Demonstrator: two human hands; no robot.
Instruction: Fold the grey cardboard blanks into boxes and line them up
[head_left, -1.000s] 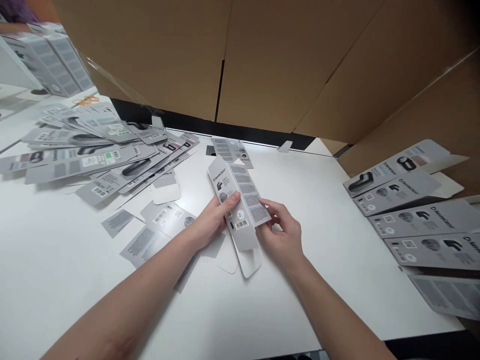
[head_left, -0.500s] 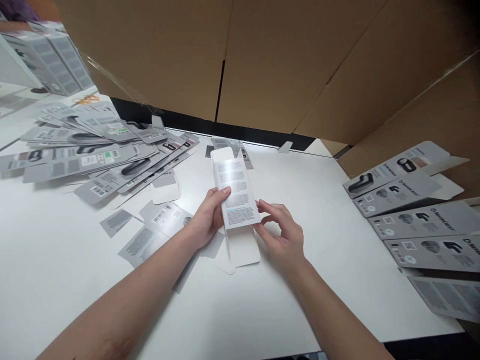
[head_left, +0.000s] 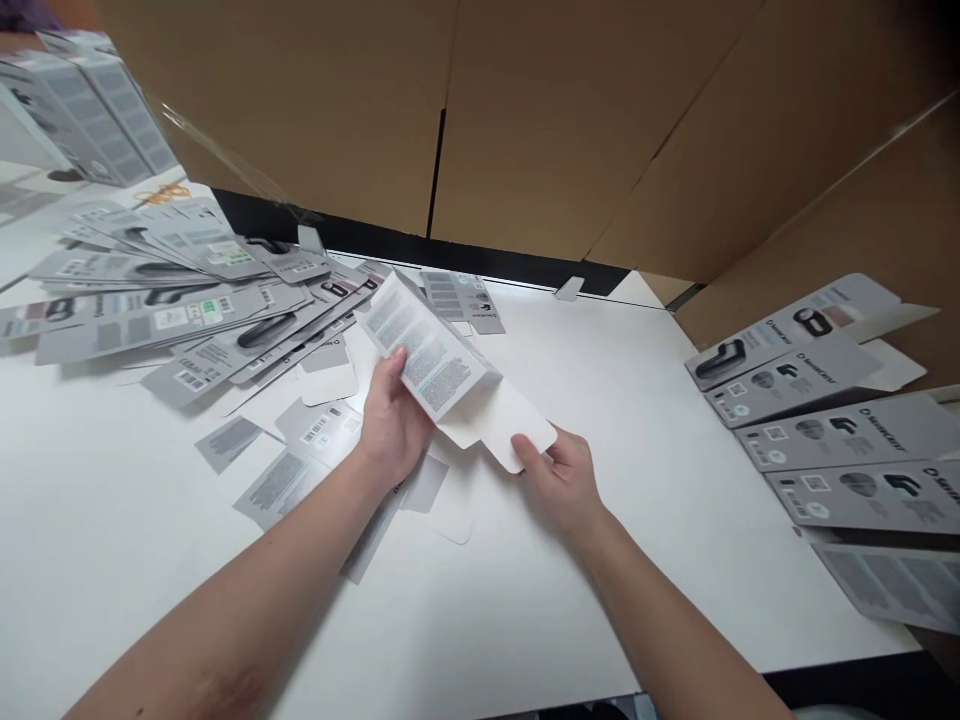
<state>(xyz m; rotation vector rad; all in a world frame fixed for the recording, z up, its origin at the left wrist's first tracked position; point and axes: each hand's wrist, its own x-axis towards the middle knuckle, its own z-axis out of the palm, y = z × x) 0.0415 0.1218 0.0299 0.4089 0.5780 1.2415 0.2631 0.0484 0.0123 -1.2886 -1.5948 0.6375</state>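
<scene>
Bright, even overhead light with soft shadows on the white table (head_left: 637, 420); edges bend and darken.

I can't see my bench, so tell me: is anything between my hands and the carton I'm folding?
No. The left hand grips the grey printed carton by its body, and the right hand pinches its white end flap. Nothing sits between either hand and it; the loose flat cartons lie off to the left.

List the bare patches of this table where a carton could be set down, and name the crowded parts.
Bare table lies between the held carton and the carton row, and by the near-left edge. The flat-carton pile crowds the far left.
</scene>
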